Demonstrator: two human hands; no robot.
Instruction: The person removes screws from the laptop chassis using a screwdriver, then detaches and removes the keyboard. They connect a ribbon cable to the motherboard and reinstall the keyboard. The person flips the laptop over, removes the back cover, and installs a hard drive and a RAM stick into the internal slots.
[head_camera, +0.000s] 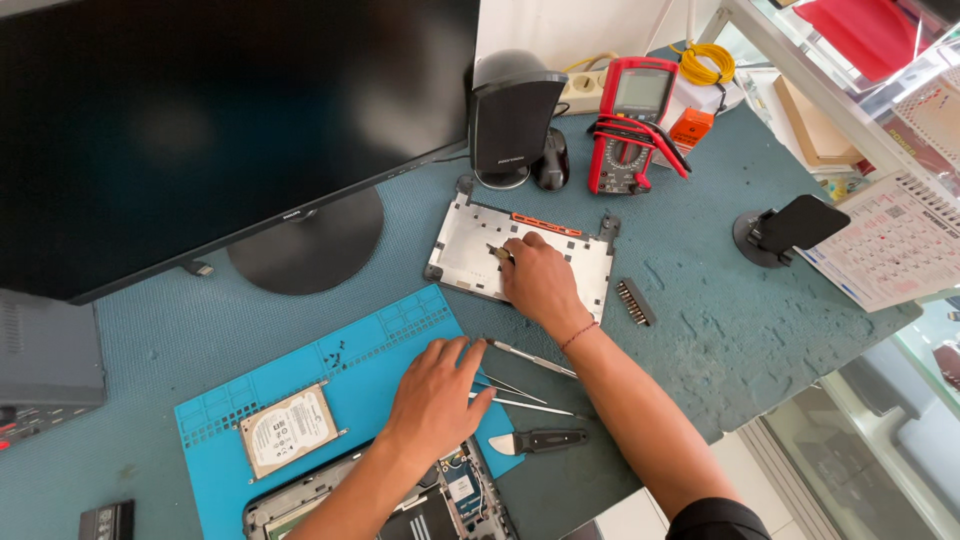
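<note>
Laptop base cover (470, 245) lies flat on the bench (700, 290), below the speaker (510, 115). Right hand (535, 275) reaches forward onto it, fingertips pinching a small metal part (500, 253). Left hand (432, 395) rests palm-down, fingers spread, holding nothing, on the blue mat (370, 350) beside tweezers (520, 390).

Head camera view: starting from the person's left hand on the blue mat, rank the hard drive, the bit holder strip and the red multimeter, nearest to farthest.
From the left hand:
1. Hard drive, on the blue mat, to the hand's left.
2. Bit holder strip, right of the grey laptop cover, past the right hand.
3. Red multimeter, at the table's far edge.
</note>
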